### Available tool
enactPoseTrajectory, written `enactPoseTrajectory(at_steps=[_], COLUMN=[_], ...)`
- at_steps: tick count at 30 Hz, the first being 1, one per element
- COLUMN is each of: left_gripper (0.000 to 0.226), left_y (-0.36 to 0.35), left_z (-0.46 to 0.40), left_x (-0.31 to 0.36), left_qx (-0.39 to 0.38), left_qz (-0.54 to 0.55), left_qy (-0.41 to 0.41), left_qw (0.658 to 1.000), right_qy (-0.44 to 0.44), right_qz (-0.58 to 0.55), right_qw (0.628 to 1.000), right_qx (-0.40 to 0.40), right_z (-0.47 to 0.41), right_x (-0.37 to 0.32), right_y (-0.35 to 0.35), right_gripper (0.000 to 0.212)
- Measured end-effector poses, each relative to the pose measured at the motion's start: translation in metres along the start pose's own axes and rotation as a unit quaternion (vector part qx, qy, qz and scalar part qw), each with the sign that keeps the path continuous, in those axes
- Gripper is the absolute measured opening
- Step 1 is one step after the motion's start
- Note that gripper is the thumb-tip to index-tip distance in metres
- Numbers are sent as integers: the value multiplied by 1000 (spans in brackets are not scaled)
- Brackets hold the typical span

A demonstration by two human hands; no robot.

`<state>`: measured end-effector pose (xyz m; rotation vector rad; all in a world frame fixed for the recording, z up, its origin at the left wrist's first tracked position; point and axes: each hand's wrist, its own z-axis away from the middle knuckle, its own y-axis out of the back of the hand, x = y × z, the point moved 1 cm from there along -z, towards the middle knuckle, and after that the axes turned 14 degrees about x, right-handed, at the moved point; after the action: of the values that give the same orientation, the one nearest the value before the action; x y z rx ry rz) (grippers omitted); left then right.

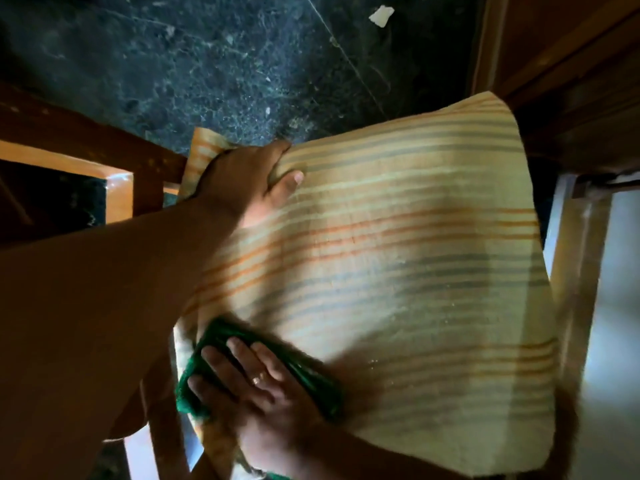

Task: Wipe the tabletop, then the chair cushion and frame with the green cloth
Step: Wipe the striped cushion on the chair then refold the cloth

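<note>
From where I watch, the striped chair cushion point(398, 254) fills the middle and right of the view, tipped up off the wooden chair frame point(117, 188) that shows at the left, with dark stone floor point(207, 64) beyond its far edge. The left hand point(249, 181) is closed over the cushion's far-left corner, fingers wrapped behind the edge and thumb pressed on the top face, so the fabric dents where it pinches. The right hand point(256, 382) lies flat and spread at the near-left part of the cushion, pressing the bunched green cloth point(263, 368) against the fabric; it is not curled around the cloth but holds it under the palm and fingers. I judge the cushion to be light and soft: it bows under its own weight and yields at the grip, so a corner or edge pinch like this one is the sensible hold, with the other hand pushing against it. The woven cover looks coarse, so I expect the cloth to drag, not slide, and to bunch if pressed hard. The cloth itself is limp and needs a flat palm over it to keep spread. A wooden surface point(571, 64) edge sits far right
</note>
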<state>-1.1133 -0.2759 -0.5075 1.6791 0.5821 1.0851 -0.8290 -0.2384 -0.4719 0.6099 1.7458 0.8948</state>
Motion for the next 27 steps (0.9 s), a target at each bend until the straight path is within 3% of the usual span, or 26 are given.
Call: enactPoseTrajectory(at_steps=[2,4,5,8,10,14,17,20,22,24,25,27], left_gripper=[70,71,71,70,69,68,68,70,70,68,67,63], left_y=[0,0,0,1,3,7,2,6,10,9,6,2], left_z=[0,0,1,2,1,1,1,1,1,0,2,2], left_x=[-1,-3,-1,1,2,5,5,6,8,7,7,6], left_qx=[-1,8,9,18,15,12,6,-7,5,11,17,31], left_qz=[1,-6,-6,-5,3,5,6,3,-1,0,-4,-21], left_qy=[1,1,2,5,8,5,-1,-7,-8,-11,-12,0], left_qw=[1000,1000,1000,1000,1000,1000,1000,1000,1000,1000,1000,999], right_qy=[46,95,81,-59,-146,-239,-73,62,112,147,133,-34], right_qz=[-35,45,118,313,318,310,162,75,32,112,192,304], right_qw=[998,992,989,948,937,917,984,989,978,970,963,944], right_qx=[-36,-67,-46,-16,-5,75,-4,-110,-174,-159,-133,-124], right_z=[2,-22,-33,-62,-61,-30,44,99,96,84,70,31], right_x=[12,72,114,239,272,198,78,25,49,100,144,227], right_y=[6,42,65,148,180,128,54,28,48,85,115,179], right_gripper=[38,38,39,58,62,62,54,39,38,39,42,58])
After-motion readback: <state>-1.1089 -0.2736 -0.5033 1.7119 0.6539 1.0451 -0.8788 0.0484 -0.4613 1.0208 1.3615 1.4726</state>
